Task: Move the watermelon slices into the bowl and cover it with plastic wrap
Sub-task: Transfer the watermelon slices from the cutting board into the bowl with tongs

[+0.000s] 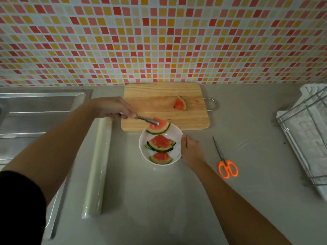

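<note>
A white bowl point(175, 137) stands on the counter just in front of the wooden cutting board point(159, 96). Several watermelon slices point(160, 144) lie in it. My left hand point(113, 107) grips metal tongs point(147, 120), whose tips pinch one slice point(159, 129) at the bowl's far rim. My right hand point(190, 150) holds the bowl's right edge. One more slice point(180, 103) lies on the board. A roll of plastic wrap point(98, 167) lies lengthwise to the left of the bowl.
Orange-handled scissors point(225, 163) lie right of the bowl. A steel sink point(39, 110) is at the left and a white dish rack point(307, 138) at the right edge. A tiled wall point(159, 41) rises behind the board.
</note>
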Tool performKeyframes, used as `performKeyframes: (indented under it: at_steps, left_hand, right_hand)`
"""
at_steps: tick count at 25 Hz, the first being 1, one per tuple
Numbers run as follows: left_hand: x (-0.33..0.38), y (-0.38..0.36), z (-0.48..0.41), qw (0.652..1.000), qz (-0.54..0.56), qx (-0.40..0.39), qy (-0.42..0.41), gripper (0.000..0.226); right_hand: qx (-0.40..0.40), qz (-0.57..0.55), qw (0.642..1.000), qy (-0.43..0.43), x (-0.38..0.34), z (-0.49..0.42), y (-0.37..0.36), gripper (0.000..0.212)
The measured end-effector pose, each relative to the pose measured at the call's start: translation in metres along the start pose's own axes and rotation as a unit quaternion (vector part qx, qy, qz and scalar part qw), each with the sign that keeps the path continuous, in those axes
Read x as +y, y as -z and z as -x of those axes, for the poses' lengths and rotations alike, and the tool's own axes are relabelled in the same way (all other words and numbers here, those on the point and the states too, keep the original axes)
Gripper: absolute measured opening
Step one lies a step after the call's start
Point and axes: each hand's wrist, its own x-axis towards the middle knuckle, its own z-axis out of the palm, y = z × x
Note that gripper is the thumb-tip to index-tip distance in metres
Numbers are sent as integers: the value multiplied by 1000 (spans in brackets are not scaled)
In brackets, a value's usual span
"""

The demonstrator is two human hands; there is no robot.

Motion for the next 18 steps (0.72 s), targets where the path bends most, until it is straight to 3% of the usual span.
performKeyframes:
  at_steps: [4,9,11,13,15,18]
  left_hand:
    - [6,-38,10,993,-100,-24,-51,20]
    - [24,-56,30,952,-284,49,-100,22]
    - [32,-41,45,944,-302,79,-108,22]
    - [36,-27,49,953,-251,126,-116,23]
    - [34,-24,31,973,-101,184,-98,25]
    - [30,-35,-16,974,101,197,-50,34]
  right_hand:
    - [6,-1,1000,-2,-2,1,-2,42]
    - [-6,5,1000,-8,-3,3,0,41]
    - [-11,7,1000,-9,-3,3,1,41]
    - [-11,15,1000,-4,-3,3,2,40]
    - [-10,20,1000,0,-2,4,1,41]
    - [-12,37,999,6,1,2,0,40]
